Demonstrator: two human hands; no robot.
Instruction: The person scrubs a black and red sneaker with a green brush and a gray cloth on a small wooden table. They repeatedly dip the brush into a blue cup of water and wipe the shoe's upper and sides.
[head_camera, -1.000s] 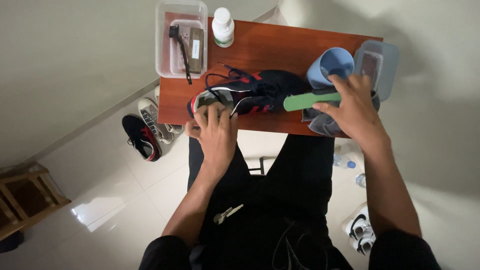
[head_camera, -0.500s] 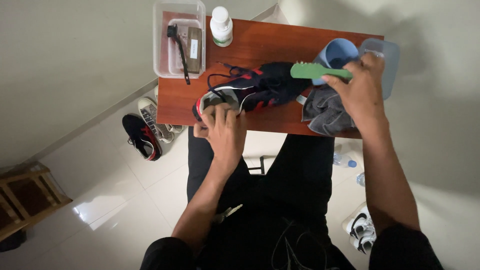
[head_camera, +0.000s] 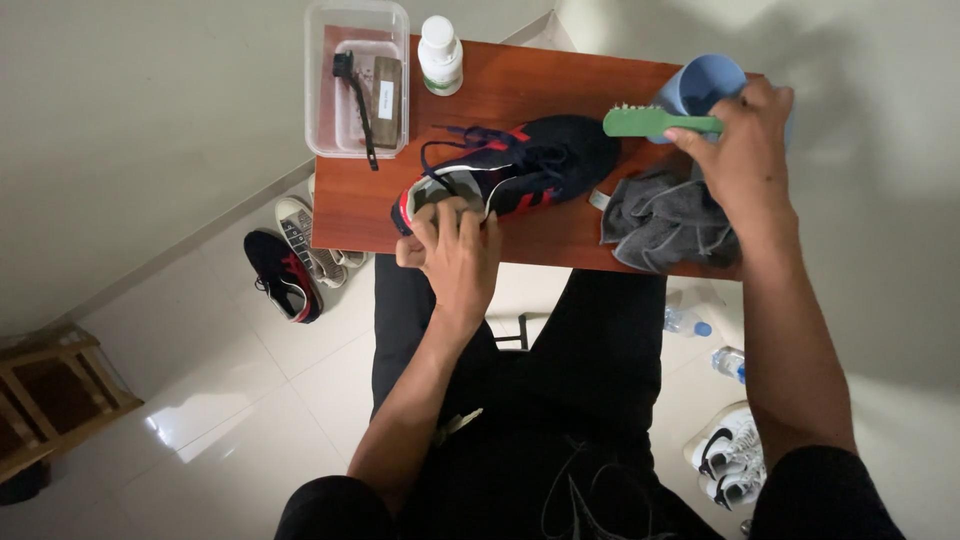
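A dark navy sneaker (head_camera: 540, 160) with red stripes and loose laces lies on its side on the small reddish wooden table (head_camera: 520, 85). My left hand (head_camera: 455, 250) grips its heel end at the table's near edge. My right hand (head_camera: 740, 150) holds a green-handled brush (head_camera: 650, 122) by its handle, bristles up, just past the shoe's toe and in front of a light blue cup (head_camera: 700, 88). A crumpled grey cloth (head_camera: 660, 220) lies on the table under my right wrist.
A clear plastic box (head_camera: 320, 90) with a black brush (head_camera: 356, 95) stands at the table's far left, a white bottle (head_camera: 440, 55) beside it. Shoes (head_camera: 295, 255) lie on the floor to the left, white sneakers (head_camera: 735, 460) and water bottles (head_camera: 690, 322) to the right. A wooden stool (head_camera: 55, 395) is far left.
My right hand has lifted the green brush off the sneaker's toe and carried it toward the blue cup. My left hand stays on the heel.
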